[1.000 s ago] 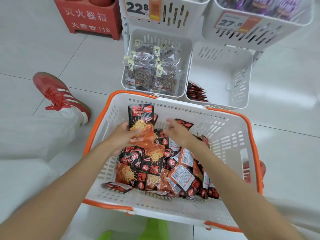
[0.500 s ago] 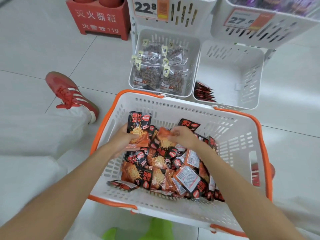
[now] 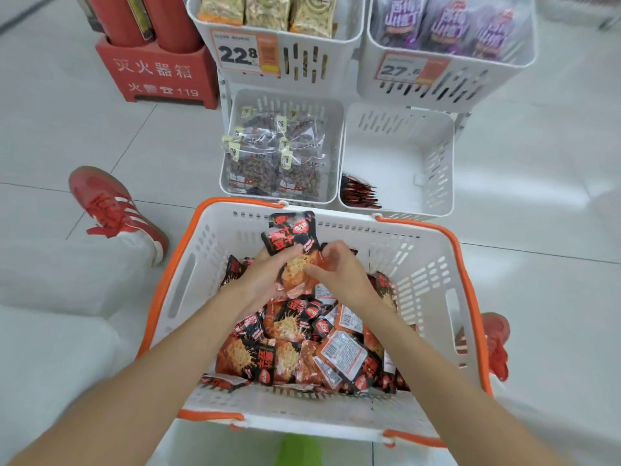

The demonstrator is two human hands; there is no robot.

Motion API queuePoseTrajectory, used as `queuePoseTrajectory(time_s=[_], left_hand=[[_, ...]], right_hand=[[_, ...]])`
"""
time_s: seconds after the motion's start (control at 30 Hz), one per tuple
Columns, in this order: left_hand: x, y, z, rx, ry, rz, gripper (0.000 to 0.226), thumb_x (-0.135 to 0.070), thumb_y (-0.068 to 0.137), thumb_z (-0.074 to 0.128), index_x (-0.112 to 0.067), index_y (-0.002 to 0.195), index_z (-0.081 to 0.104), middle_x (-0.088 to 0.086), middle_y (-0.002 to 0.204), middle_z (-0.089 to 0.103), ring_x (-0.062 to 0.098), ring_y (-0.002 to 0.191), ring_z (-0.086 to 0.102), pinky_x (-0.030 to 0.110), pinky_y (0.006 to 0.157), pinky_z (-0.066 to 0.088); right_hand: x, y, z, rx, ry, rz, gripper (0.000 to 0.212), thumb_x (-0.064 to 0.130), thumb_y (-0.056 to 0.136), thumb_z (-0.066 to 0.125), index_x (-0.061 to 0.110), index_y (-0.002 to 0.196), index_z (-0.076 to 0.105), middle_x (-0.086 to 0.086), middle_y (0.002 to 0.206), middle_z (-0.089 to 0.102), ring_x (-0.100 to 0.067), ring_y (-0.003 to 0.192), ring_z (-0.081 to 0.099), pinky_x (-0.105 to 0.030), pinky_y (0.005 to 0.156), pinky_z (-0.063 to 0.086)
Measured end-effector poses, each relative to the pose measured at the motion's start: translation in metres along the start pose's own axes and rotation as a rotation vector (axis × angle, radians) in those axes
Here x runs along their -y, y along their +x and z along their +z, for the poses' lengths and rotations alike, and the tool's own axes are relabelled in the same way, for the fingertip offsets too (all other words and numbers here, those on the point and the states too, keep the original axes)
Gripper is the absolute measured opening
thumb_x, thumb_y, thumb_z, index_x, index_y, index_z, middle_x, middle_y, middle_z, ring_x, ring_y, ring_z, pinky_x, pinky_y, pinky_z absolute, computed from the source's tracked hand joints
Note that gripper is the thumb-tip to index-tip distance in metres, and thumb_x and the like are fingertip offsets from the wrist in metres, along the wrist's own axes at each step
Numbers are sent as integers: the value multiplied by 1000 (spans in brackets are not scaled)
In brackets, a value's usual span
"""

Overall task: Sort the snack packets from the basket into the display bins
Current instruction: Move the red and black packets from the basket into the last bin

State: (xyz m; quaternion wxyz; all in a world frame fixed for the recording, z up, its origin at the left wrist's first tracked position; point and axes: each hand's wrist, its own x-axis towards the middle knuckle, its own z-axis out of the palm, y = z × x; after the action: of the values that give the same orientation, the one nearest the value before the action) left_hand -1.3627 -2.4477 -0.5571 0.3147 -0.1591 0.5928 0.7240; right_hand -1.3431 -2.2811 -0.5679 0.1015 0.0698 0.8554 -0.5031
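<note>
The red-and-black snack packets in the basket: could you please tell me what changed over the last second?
The right hand picked an orange packet from the pile and brought it to the bundle of red-and-black snack packets gripped by the left hand; both hands meet on it. The white orange-rimmed basket and white display bins stayed put.

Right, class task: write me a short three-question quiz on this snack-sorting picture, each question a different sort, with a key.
1. True or false: the lower right bin already holds a few red-black packets.
2. The price tag on the upper left bin reads: A 22.8, B 27.6, C 19.9?
3. Which hand, or hands, hold the bunch of packets above the basket?
Key: 1 true; 2 A; 3 both, the left hand and the right hand.
</note>
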Motion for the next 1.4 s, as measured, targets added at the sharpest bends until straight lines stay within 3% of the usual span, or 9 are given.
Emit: queuePoseTrajectory(time_s=[0.23,0.5,0.6,0.77,0.9,1.1,1.23,1.3,1.4], left_hand=[[0,4,21,174,182,72,57,-36,82,74,-28,134,51,-2,125,67,17,111,67,46,89,57],[-44,29,37,172,644,363,48,-9,86,74,-37,118,50,-11,112,65,7,101,63,16,81,50],[-82,47,48,287,815,429,61,-7,88,71,-29,138,43,-4,121,64,12,109,62,25,87,51],[-124,91,81,210,881,525,67,-10,86,74,-24,141,38,0,124,62,15,111,61,22,84,51],[-129,124,100,176,850,512,114,-16,79,82,-21,157,-2,-8,149,36,9,130,42,19,105,34],[-103,162,76,192,1128,332,123,-34,84,76,-23,152,-26,-3,162,-24,20,151,-8,36,123,7],[-97,177,77,194,1073,268,123,-22,87,75,-28,150,-30,5,165,2,25,122,51,12,82,46],[-94,182,79,209,1051,241,115,-13,90,70,-22,150,-29,7,158,22,6,90,50,2,62,42],[-89,184,78,193,1059,312,103,-12,91,68,-24,152,-15,-18,122,35,-12,78,46,0,69,42]], right_hand=[[13,13,-19,177,517,178,81,32,89,62,38,152,12,2,143,49,-21,124,55,-45,105,45],[36,39,-89,49,193,-29,63,4,76,79,15,124,40,-10,119,59,-23,105,61,-36,86,54],[51,57,-124,177,128,-119,70,-2,76,77,19,133,42,-6,107,61,-15,85,63,-26,67,55],[54,103,-165,59,59,-204,14,1,78,77,4,87,66,-1,70,60,-16,66,59,-41,70,55],[37,135,-186,-168,-24,-235,19,4,80,75,14,75,60,0,68,60,-6,61,57,-19,62,46],[-15,193,-181,-520,-76,-206,17,7,81,72,17,86,59,-3,89,55,-16,79,51,-22,69,36],[-41,228,-152,-199,-242,-189,26,2,75,77,9,98,68,-2,95,53,-25,96,57,-19,77,37],[-44,234,-150,49,-269,-101,37,10,77,79,10,111,64,-2,104,52,-21,100,52,-18,73,36],[-48,244,-152,157,-173,-51,46,27,80,80,18,120,60,-2,124,53,-18,110,51,-28,88,39]])
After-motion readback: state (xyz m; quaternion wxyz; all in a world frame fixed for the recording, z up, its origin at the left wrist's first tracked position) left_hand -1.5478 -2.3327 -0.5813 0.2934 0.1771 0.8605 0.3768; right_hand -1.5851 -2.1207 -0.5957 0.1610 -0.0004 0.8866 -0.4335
